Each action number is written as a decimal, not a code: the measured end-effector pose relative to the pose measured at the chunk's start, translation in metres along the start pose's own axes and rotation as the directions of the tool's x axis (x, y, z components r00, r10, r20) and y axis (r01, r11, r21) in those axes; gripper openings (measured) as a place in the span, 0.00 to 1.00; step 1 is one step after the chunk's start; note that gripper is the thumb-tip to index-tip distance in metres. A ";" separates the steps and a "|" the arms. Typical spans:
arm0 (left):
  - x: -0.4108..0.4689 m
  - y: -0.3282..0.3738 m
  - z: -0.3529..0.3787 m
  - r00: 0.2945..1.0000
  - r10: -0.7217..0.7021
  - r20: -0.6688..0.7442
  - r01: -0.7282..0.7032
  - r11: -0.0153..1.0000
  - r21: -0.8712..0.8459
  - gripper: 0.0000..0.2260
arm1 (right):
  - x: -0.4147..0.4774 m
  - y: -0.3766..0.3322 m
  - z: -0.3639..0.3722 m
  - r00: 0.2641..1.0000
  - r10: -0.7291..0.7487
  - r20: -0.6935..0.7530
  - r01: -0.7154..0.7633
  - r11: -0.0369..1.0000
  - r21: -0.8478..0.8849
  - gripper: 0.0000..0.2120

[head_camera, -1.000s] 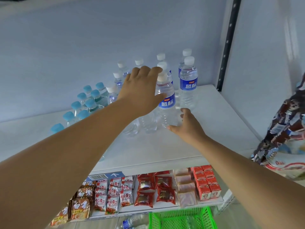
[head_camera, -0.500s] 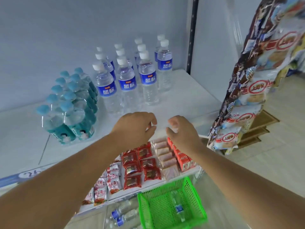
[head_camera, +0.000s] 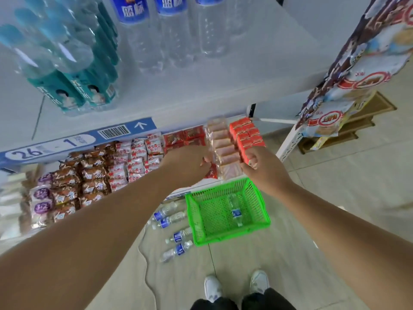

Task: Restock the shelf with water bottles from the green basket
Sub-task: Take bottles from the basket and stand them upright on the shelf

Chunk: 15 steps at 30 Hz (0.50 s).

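The green basket stands on the floor below the shelves with one blue-labelled water bottle lying in it. Several more of these bottles lie on the floor just left of the basket. On the white top shelf stand blue-labelled water bottles in rows. My left hand and my right hand hover side by side above the basket, in front of the snack shelf. Both have loosely curled fingers and hold nothing.
Teal-labelled bottles stand at the shelf's left. The lower shelf holds snack packets and red boxes. A hanging strip of snack bags is at the right. My white shoes stand on the tiled floor.
Both hands have drawn back from the bottles on the top shelf and come down in front of the snack shelf. My view has tilted down to the basket and floor.
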<state>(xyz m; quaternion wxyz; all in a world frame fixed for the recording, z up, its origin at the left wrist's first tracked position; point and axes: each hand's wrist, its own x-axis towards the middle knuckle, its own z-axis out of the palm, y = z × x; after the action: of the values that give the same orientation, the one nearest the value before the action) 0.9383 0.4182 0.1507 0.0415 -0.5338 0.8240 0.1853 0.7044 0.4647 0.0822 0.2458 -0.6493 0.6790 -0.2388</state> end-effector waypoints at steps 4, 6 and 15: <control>0.029 -0.012 0.075 0.998 -0.033 0.050 0.035 0.999 -0.039 0.09 | 0.003 0.059 0.044 0.998 0.050 0.025 -0.049 0.997 -0.056 0.11; 0.045 -0.017 0.130 0.995 -0.049 0.087 0.055 0.996 -0.064 0.08 | 0.001 0.098 0.077 0.996 0.081 0.040 -0.078 0.994 -0.075 0.14; 0.122 -0.060 0.460 0.939 -0.099 0.330 0.155 0.976 -0.150 0.08 | -0.016 0.307 0.282 0.948 0.311 0.073 -0.314 0.949 0.040 0.22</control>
<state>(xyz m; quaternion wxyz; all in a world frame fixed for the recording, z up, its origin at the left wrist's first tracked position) 0.8810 0.4518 -0.3240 0.1399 -0.5505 0.7506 0.3376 0.6520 0.4922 -0.3302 0.3191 -0.5346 0.7585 -0.1927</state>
